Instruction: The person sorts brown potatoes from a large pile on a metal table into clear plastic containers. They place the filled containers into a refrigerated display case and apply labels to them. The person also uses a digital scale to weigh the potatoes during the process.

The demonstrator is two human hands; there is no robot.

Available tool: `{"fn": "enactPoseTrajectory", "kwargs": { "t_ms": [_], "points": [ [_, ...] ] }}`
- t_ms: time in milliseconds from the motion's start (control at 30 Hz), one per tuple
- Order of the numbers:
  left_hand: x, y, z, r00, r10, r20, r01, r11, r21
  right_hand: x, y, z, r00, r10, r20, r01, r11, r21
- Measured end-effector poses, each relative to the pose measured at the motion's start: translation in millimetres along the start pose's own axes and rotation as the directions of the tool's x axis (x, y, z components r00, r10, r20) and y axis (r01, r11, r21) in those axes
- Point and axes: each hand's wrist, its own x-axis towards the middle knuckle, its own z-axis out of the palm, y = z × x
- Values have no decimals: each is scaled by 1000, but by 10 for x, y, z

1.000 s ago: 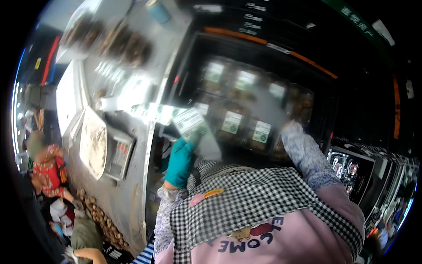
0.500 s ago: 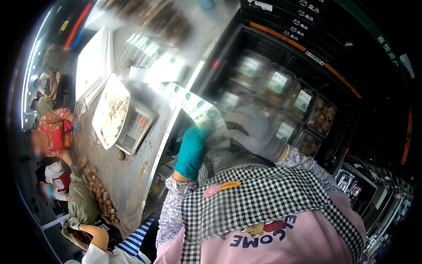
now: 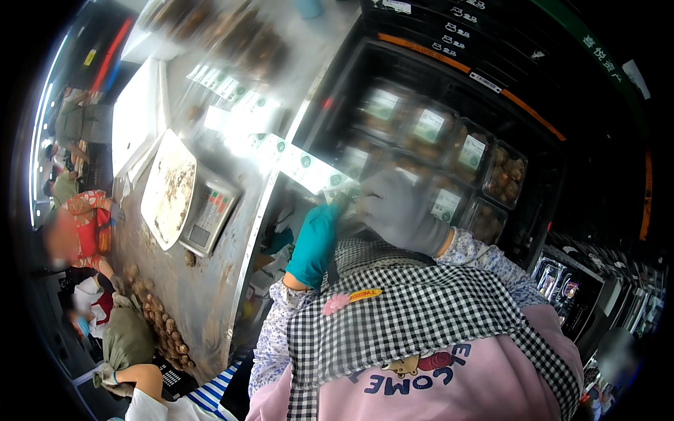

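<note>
A strip of white labels with green marks [image 3: 303, 164] spans the gap between the metal table [image 3: 214, 298] on the left and the person's body; the left hand [image 3: 314, 235], in a teal glove, pinches its near end; the right hand [image 3: 409, 210], in a grey glove, is curled just beside it, the two hands nearly meeting; blur hides whether the right fingers grip a label too.

The strip could tear or crease if the hands pull unevenly; a label could stick to a glove or fold on itself if peeled at an angle; the right hand, which hangs over the near boxes, could knock them if it drops.

Beyond and right, a black crate [image 3: 421, 52] holds clear boxes [image 3: 430, 128] of round brown produce; several bear white labels whose print is too small to read; the far-right box [image 3: 505, 175] shows none; the crate has an orange stripe and a white tag, and pale characters mark the black surface beyond; a green band [image 3: 597, 56] carries white characters; on the left, a scale [image 3: 210, 214] has grey and red keys.
</note>
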Motion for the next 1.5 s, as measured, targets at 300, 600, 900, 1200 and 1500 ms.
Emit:
{"fn": "enactPoseTrajectory", "kwargs": {
  "t_ms": [300,600,900,1200,1500],
  "points": [
    [179,-57,-86,980,-182,-83,64,677,-733,-668,208,-742,753,626,-202,-497,743,449],
    [403,-233,20,979,-205,5,156,728,-667,-2432,1980,-1552,244,928,-281,-970,236,-60],
    [457,-261,6,969,-242,-42,159,747,-646,-2652,2459,-1473,355,915,-194,-933,332,-138],
    [441,-134,56,970,-237,-62,135,729,-671,-2680,2489,-1178,225,927,-299,-969,179,-173],
    [285,-292,49,989,-82,-127,78,996,-32,-1521,1681,-980,545,804,-238,-823,459,-335]
  ]
}}
